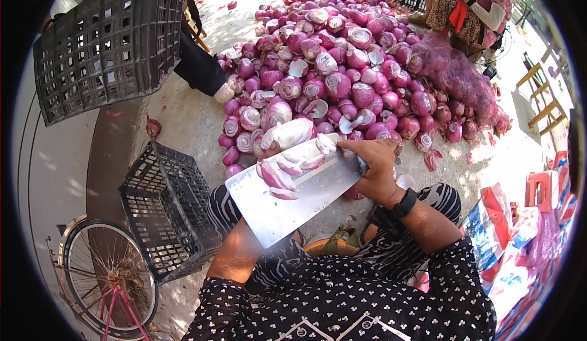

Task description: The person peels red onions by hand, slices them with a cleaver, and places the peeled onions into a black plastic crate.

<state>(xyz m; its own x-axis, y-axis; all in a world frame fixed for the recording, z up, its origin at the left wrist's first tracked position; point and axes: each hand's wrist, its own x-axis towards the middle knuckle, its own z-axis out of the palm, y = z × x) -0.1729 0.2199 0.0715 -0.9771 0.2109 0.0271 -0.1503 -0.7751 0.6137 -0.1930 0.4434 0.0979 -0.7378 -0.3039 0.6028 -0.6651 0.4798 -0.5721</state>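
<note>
Two hands work near the middle of the frame. The right hand, just right of centre, has its fingers closed round the handle end of a cleaver, the thumb side near the blade's upper edge. The broad blade slants down toward the lower left, its flat face up, with several white and purple slices lying on it. The left hand is mostly hidden behind the blade; only a bit of it shows beside a pale onion at the blade's upper edge, so I cannot tell how its fingers are set. A black watch sits on the right wrist.

A big pile of purple onions fills the upper middle of the frame, on the ground, with loose skins at its far end. A net lies over its right side. One black crate is tilted at the upper left, beside a dark trouser leg; another crate stands at the left, above a bike wheel. At the upper right sits another person. A red stool and a striped sheet are at the right.
</note>
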